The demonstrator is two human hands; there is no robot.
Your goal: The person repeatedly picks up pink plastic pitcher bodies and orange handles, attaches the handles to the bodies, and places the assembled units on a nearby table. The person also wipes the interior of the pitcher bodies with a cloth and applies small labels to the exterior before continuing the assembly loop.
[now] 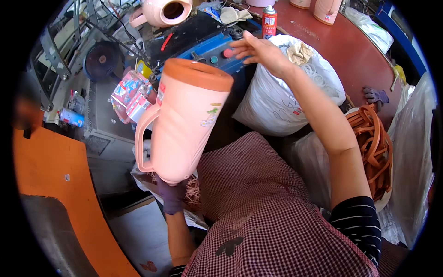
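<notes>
My left hand (171, 196), in a dark purple glove, grips the lower, narrow end of a pink thermos jug shell (182, 124). The shell is held bottom-up, its brown base ring on top and its looped handle facing left. A small plant print marks its side. My bare right hand (263, 53) is stretched out with fingers apart and nothing in it. It hovers by the red and green buttons (220, 56) of a blue control panel; whether a fingertip touches a button I cannot tell. Below that hand stands a white bag (272, 101) holding translucent rings (318, 74).
Another pink jug shell (159, 11) lies at the back. A red spray can (269, 22) stands on the red-brown table (350, 51), with a grey glove (376, 96) farther right. Brown rings (371, 152) fill a container beside my right arm. An orange panel (50, 184) borders the left.
</notes>
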